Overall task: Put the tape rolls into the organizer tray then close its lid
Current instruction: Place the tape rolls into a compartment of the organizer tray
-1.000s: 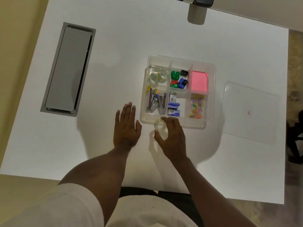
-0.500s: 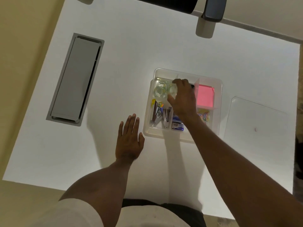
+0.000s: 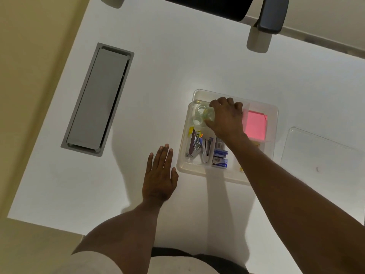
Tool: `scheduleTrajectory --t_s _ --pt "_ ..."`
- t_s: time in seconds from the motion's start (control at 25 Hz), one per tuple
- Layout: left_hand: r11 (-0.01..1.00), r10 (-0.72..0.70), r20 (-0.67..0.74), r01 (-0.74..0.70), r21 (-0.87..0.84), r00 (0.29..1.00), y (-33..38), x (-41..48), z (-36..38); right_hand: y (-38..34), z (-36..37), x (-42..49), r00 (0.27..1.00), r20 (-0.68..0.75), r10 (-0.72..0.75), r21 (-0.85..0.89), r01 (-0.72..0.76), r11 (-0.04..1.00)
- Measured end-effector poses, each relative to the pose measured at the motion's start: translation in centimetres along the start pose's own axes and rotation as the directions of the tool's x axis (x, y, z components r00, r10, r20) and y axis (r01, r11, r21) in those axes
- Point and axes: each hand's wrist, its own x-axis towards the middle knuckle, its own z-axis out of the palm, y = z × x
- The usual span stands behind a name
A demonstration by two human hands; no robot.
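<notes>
Right hand [image 3: 225, 117] grasping clear tape roll [image 3: 209, 115] over organizer tray [image 3: 273, 123], beside pink notes [image 3: 255, 125]; left hand [image 3: 159, 175] flat, released; lid [image 3: 324, 153] apart.

A white rectangular table [image 3: 177, 72] carries a long grey metal cable hatch [image 3: 97, 98] set flush at its left. Beyond the far edge stands a dark chair [image 3: 205, 5] with a grey armrest [image 3: 272, 15].

A clear plastic organizer tray [image 3: 273, 123] sat open on the white surface, divided into compartments; three clear tape rolls [image 3: 199, 115] lay clustered in its far-left compartment, one tilted; its clear flat lid [image 3: 324, 155] lay off, just right of the tray.
</notes>
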Motion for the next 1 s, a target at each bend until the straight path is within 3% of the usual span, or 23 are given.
scheduleTrajectory --t_s 0.12,0.24,0.4,0.6,1.0 --pt "1.000 -0.006 0.009 0.006 0.004 1.000 0.0 0.0 0.1 0.2 -0.2 0.5 0.993 -0.105 -0.043 0.026 0.046 0.999" --pt "1.000 -0.011 0.019 0.010 0.010 1.000 -0.1 0.0 0.1 0.1 -0.8 1.8 0.986 0.025 -0.165 0.070 0.163 0.984" --pt "1.000 -0.017 0.031 0.017 0.011 0.999 -0.1 0.1 0.2 -0.1 -1.2 3.7 0.924 0.199 -0.328 0.058 0.323 0.945" --pt "1.000 -0.020 0.027 0.020 -0.004 0.999 -0.1 0.1 0.2 -0.2 -1.4 5.2 0.868 0.308 -0.390 -0.003 0.411 0.912" --pt "1.000 -0.011 0.028 0.012 -0.013 1.000 -0.1 0.0 0.2 0.7 -1.3 4.1 0.869 0.180 -0.460 -0.184 0.490 0.852"
